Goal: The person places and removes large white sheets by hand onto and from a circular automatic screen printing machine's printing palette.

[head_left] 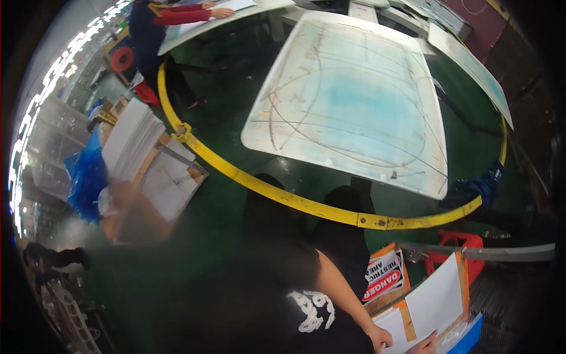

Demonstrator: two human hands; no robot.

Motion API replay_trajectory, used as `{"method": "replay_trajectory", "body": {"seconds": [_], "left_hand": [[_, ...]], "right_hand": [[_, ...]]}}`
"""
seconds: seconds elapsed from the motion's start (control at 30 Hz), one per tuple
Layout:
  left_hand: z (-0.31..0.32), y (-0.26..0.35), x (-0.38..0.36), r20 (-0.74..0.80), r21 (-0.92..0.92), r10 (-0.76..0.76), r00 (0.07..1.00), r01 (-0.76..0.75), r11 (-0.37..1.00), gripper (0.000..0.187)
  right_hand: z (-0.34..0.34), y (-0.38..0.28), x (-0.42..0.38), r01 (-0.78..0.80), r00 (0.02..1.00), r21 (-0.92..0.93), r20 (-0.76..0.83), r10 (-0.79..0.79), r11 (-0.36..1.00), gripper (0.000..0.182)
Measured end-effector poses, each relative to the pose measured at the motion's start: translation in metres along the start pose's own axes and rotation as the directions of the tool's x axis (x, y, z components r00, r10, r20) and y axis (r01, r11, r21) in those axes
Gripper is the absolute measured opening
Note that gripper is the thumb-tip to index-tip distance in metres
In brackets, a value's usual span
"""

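Note:
My left hand (380,338) is at the bottom right, its bare forearm crossing in front of my black shirt. Its fingers are curled at the edge of a white sheet (393,325). Beside it, my right hand (425,343) shows only partly at the frame's lower edge, with fingers closed at the bottom of another white sheet (436,300). Both sheets are in or against an open cardboard box (408,323). Just behind them, printed signs (384,275) reading "DANGER" and "RESTRICTED AREA" lie in the box.
A curved yellow rail (283,196) runs before me, around a large pale board (348,94) with blue patches. A red stool (457,251) and blue plastic (466,336) flank the box. Stacked white sheets (135,133) stand left. Another person's hand (222,12) is over a board at the top.

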State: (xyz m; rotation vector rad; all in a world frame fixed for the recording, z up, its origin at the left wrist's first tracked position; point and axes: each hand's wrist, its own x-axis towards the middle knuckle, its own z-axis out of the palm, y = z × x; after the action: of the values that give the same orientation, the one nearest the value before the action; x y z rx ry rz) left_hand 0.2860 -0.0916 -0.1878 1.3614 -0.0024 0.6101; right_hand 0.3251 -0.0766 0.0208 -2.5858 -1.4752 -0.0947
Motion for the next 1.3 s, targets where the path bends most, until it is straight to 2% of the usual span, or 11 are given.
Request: {"method": "replay_trajectory", "body": {"seconds": [0.13, 0.23, 0.37, 0.47, 0.6, 0.67, 0.73, 0.8, 0.9, 1.03, 1.3], "left_hand": [[-0.027, 0.126, -0.023, -0.302, -0.030, 0.087, 0.949, -0.101, 0.994, 0.024], [-0.055, 0.153, -0.021, -0.707, -0.005, 0.129, 0.695, -0.187, 0.982, 0.018], [-0.160, 0.248, -0.072, -0.864, -0.108, -0.039, 0.502, -0.109, 0.988, 0.021], [-0.206, 0.337, -0.125, -0.928, -0.249, -0.185, 0.324, -0.167, 0.954, 0.021], [-0.265, 0.379, -0.163, -0.991, 0.132, 0.111, -0.072, -0.424, 0.896, 0.020], [-0.305, 0.391, -0.204, -0.956, 0.293, 0.287, -0.061, -0.137, 0.946, 0.020], [-0.348, 0.411, -0.229, -0.886, 0.429, 0.444, -0.136, 0.128, 0.894, 0.028], [-0.376, 0.436, -0.249, -0.772, 0.526, 0.613, -0.166, 0.373, 0.764, 0.034], [-0.422, 0.444, -0.293, -0.742, 0.548, 0.671, 0.008, 0.584, 0.599, 0.058], [-0.446, 0.442, -0.345, -0.852, 0.426, 0.458, 0.253, 0.844, 0.327, 0.097], [-0.476, 0.416, -0.394, -0.915, 0.239, 0.338, 0.220, 0.971, 0.014, 0.105]], "right_hand": [[-0.052, -0.030, 0.037, 0.565, 0.789, 0.040, -0.317, -0.526, 0.824, 0.046], [-0.102, -0.061, 0.035, 0.414, 0.524, -0.644, -0.409, -0.747, 0.643, 0.056], [-0.067, 0.000, 0.055, 0.450, 0.636, -0.231, -0.595, -0.491, 0.863, 0.051], [-0.005, 0.014, 0.105, 0.006, 0.999, 0.752, 0.016, -0.028, 0.659, 0.037], [0.034, -0.138, 0.134, 0.174, 0.976, 0.806, -0.064, -0.209, 0.565, 0.045], [0.058, -0.200, 0.160, 0.315, 0.943, 0.693, -0.152, -0.295, 0.648, 0.049], [0.063, -0.277, 0.167, 0.243, 0.881, 0.903, -0.051, -0.470, 0.356, 0.050], [0.087, -0.335, 0.181, 0.348, 0.840, 0.867, -0.119, -0.530, 0.357, 0.054], [0.103, -0.407, 0.174, 0.434, 0.863, 0.760, -0.196, -0.466, 0.484, 0.062], [0.119, -0.454, 0.168, 0.486, 0.853, 0.656, -0.214, -0.475, 0.577, 0.068], [0.131, -0.490, 0.158, 0.510, 0.845, 0.565, -0.189, -0.500, 0.649, 0.082]]}}
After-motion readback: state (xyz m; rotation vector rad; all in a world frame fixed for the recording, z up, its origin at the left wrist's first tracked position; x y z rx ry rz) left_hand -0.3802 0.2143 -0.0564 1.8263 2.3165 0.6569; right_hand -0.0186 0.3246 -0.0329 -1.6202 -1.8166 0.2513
